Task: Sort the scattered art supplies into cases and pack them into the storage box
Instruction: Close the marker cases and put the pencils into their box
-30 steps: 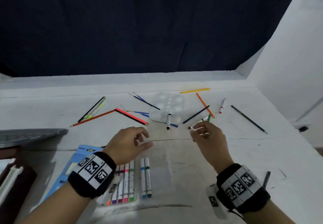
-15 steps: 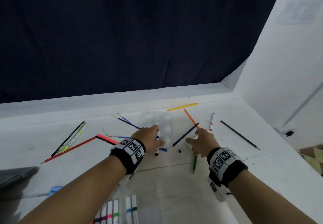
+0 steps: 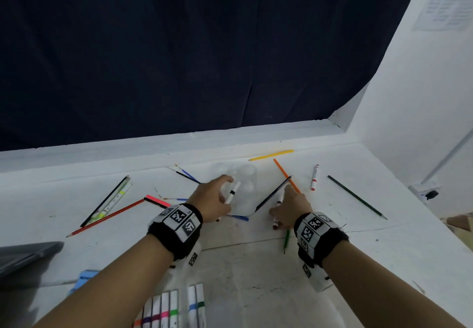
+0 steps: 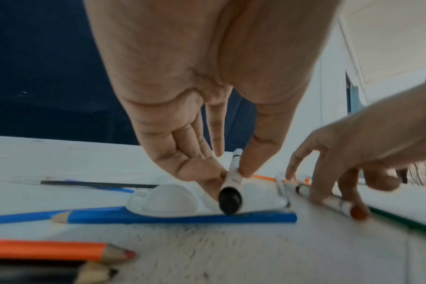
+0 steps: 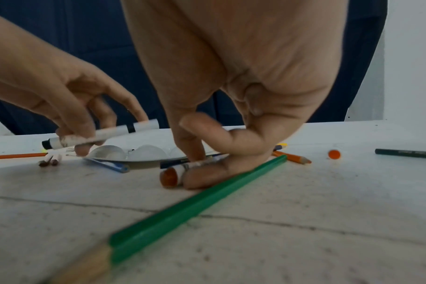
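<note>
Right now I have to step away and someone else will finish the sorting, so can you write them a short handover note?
Left hand: pinches the black-capped marker, lifted just above the clear palette.
Right hand: fingers closing on the brown-capped marker, which lies on the table beside the green pencil.
Done: seven markers sit in the open case at the near edge.
Left: these two markers, the red-capped marker, then the pencils, brushes and palette scattered across the table. No storage box is in view.
</note>
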